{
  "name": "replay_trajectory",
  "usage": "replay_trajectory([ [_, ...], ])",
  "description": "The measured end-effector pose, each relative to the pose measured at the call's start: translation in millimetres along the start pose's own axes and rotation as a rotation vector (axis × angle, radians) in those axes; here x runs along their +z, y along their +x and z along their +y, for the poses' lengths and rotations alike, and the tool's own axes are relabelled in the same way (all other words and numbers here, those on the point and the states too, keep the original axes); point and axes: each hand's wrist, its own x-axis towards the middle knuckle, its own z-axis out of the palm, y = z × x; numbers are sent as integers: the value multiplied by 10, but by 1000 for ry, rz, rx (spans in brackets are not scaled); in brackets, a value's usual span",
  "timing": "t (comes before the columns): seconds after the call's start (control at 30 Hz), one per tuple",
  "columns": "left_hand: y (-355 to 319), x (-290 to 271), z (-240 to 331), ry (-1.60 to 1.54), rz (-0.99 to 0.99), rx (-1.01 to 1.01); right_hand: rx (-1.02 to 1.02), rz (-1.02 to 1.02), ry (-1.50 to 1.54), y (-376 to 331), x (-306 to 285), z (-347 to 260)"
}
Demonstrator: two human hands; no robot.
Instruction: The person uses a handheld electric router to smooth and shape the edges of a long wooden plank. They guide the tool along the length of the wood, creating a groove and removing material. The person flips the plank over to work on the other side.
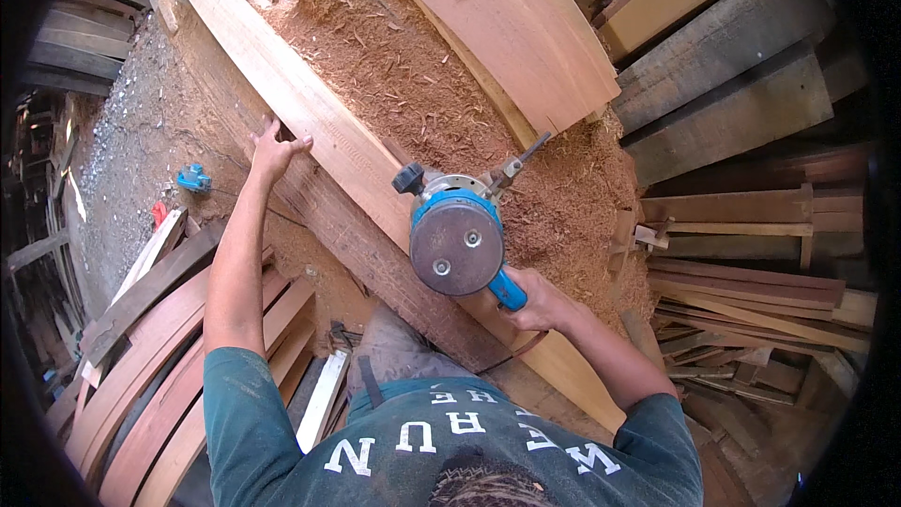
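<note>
My right hand point(537, 300) is closed around the blue handle of a power router point(458, 246). The router has a round dark top with two screws, a black knob at its left and a metal rod at its upper right. It sits over a long pale wooden board point(310, 117) that runs diagonally from upper left to lower right. My left hand point(278, 148) lies at the near left edge of this board, thumb and fingers apart. Under and beside it is a darker, thick plank point(352, 242). The router's underside and bit are hidden.
Reddish sawdust and shavings point(375, 84) cover the ground. Beyond lie wide curved boards point(507, 28). Timber stacks stand at the right point(741, 291) and lower left point(169, 357). A small blue tool point(194, 178) with a cord lies on the ground at left.
</note>
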Motion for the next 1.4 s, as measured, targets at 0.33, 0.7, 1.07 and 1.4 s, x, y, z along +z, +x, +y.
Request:
replay_trajectory([
  [0.33,12,-15,-6,82,11,-27,-14,8,21,281,-48,-91],
  [0.7,-99,20,3,111,-11,-46,-71,25,45,532,-3,-148],
  [1.07,16,-29,76,134,-30,-31,-82,2,48,1032,-142,-463],
  [1.4,-7,22,171,127,-26,30,-277,119,0,2709,-283,-978],
])
